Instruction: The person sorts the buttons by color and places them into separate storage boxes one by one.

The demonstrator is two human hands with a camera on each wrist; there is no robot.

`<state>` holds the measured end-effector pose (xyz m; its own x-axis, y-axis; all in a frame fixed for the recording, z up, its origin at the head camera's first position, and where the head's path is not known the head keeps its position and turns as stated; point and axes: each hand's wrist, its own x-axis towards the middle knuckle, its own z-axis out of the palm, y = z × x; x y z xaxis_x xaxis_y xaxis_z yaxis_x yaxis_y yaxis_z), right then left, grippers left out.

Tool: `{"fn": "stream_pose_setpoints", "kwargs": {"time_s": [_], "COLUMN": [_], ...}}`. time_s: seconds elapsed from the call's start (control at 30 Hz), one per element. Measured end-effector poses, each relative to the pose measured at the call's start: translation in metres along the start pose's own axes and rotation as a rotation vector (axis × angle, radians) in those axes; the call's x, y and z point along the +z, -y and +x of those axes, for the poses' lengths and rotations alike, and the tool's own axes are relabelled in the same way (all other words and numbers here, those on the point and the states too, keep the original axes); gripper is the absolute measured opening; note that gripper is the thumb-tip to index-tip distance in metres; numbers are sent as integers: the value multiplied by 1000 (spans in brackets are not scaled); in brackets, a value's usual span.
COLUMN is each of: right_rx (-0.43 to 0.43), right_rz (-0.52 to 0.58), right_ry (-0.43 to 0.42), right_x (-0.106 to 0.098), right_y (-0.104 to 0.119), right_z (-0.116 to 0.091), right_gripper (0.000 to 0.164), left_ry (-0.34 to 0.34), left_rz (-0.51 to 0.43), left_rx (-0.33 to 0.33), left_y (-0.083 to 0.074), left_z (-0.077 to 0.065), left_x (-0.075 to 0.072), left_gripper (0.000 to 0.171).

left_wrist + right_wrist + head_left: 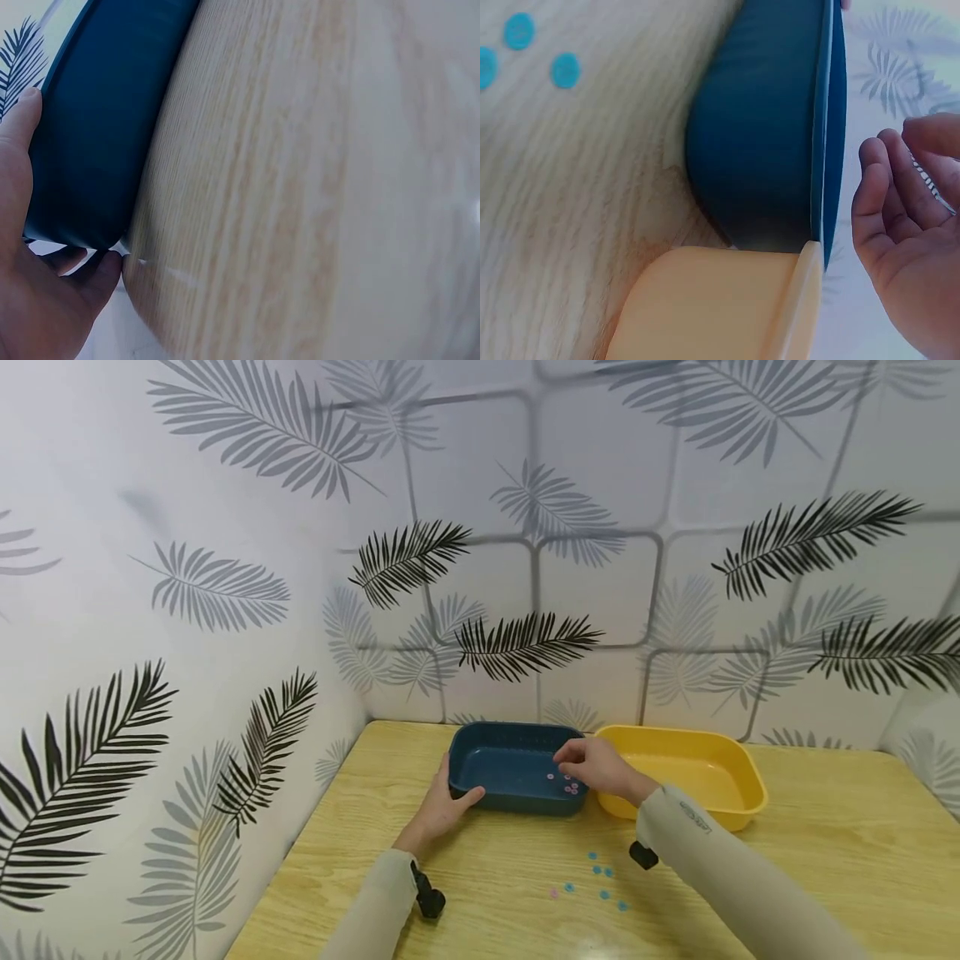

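A dark blue plastic basin [517,803] stands on the table with several small pink buttons [574,787] in its right part. My left hand [441,806] holds the basin's left front corner, thumb along the front and fingers round the side; the left wrist view shows the thumb [26,112] against the basin wall [105,112]. Over the basin's right end hovers my right hand [596,766], its fingers loosely bent. In the right wrist view nothing shows between those fingers [874,195]. Several blue buttons [604,894] and one pink button [554,893] lie on the table.
A yellow basin [738,777] stands right beside the blue one, under my right forearm. Both basins are near the back edge of the wood-grain table [847,827]. Behind and to the left rise walls with a leaf pattern [525,647].
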<state>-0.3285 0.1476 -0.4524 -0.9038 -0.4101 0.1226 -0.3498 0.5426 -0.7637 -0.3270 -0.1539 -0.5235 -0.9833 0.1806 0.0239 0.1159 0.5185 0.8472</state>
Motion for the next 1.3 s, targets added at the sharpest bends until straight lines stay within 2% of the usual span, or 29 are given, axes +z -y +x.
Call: {"fn": "stream_pose_setpoints", "kwargs": {"time_s": [0.27,0.43,0.63,0.87,1.0,1.13,1.3], "right_rx": [-80,-145,-220,-295,-352,-370,-333], "right_rz": [-34,-81,-184,-227,-272,-325,-375], "right_ry": [103,163,256,372,402,401,427], "right_x": [5,10,22,36,42,47,51], "right_y": [9,13,7,-4,-6,-7,-8], "right_z": [-24,-38,-50,-59,-62,-65,-68], "right_gripper": [10,7,5,11,14,18,25], "left_ry": [-5,-1,-2,1,-2,-6,-6], "left_rz": [7,4,11,-2,-1,0,11], "left_rx": [14,18,20,16,13,14,11], "left_y": [1,-1,0,0,0,-2,-1], "left_z": [0,0,0,0,1,1,0], "left_x": [1,0,0,0,-1,-1,1], "left_gripper": [102,99,99,95,95,96,98]}}
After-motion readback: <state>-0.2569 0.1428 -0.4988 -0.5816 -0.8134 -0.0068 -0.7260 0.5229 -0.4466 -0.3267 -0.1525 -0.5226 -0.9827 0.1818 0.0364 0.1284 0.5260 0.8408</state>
